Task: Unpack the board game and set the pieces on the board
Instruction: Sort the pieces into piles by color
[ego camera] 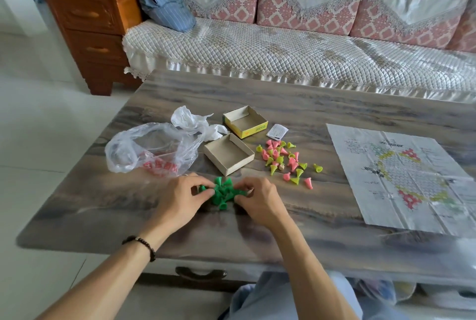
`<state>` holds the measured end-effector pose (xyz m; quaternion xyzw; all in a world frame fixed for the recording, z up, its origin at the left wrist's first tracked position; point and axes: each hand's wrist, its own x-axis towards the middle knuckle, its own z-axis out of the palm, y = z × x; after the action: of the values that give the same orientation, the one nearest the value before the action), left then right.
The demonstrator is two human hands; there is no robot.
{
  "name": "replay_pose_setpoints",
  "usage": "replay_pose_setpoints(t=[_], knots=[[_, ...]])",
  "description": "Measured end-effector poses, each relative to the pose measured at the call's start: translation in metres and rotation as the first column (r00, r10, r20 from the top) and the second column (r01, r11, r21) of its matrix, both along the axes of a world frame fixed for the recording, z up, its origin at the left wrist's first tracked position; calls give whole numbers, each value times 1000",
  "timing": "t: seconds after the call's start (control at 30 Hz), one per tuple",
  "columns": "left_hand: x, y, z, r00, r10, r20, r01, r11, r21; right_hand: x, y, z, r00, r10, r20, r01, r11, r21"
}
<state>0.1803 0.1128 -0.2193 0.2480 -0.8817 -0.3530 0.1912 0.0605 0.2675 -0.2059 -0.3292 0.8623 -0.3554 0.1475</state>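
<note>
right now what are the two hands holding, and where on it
Both hands, left and right, pinch the cluster of dark green plastic cone pieces at its opposite sides.

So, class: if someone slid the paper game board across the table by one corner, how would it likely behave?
The paper board looks thin and creased from folding, so it would probably flop and buckle rather than slide stiffly. It likely weighs little. No pieces rest on it, so it may shift easily.
</note>
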Motion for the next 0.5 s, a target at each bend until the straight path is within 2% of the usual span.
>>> replay_pose_setpoints(t=[0.17,0.37,0.5], knots=[[6,1,3,993,-108,54,113,988,-102,1,2,2,999,36,1,-36,999,12],[18,-3,6,984,-173,40,173,985,-8,6,0,5,995,96,-30,-96,995,18],[21,-4,4,981,-191,40,191,982,-1,11,-5,4,990,129,-47,-128,991,25]])
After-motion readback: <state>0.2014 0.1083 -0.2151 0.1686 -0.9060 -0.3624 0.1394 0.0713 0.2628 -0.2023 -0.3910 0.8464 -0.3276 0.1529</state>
